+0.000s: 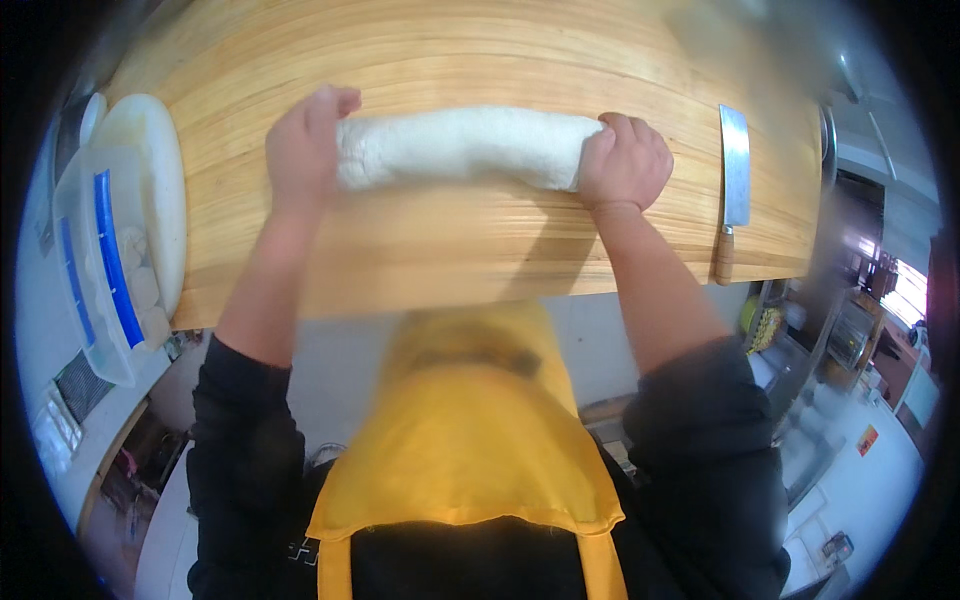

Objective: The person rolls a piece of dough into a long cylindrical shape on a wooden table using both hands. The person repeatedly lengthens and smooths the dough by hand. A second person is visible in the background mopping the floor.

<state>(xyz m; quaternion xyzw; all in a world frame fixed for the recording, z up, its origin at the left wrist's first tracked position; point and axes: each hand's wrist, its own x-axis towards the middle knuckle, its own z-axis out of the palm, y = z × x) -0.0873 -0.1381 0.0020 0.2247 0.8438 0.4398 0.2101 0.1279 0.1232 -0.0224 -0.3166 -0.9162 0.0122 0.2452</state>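
Observation:
A thick white roll of dough [465, 146] lies crosswise on the wooden worktop [450, 255]. At its left end is my left hand [306, 146], palm against the end of the roll and fingertips partly hidden. My right hand [626, 161] is closed around the right end, thumb and fingers curled over it. Further right, a cleaver [735, 165] with a wooden handle lies on the worktop, its handle towards the near edge and its blade pointing away.
At the left stand a round white board [169, 202] and a clear plastic container [90, 262] with blue strips, pale round pieces inside. The worktop's near edge runs just before my yellow apron [465, 435]. Shelving with items [851, 330] is at the right.

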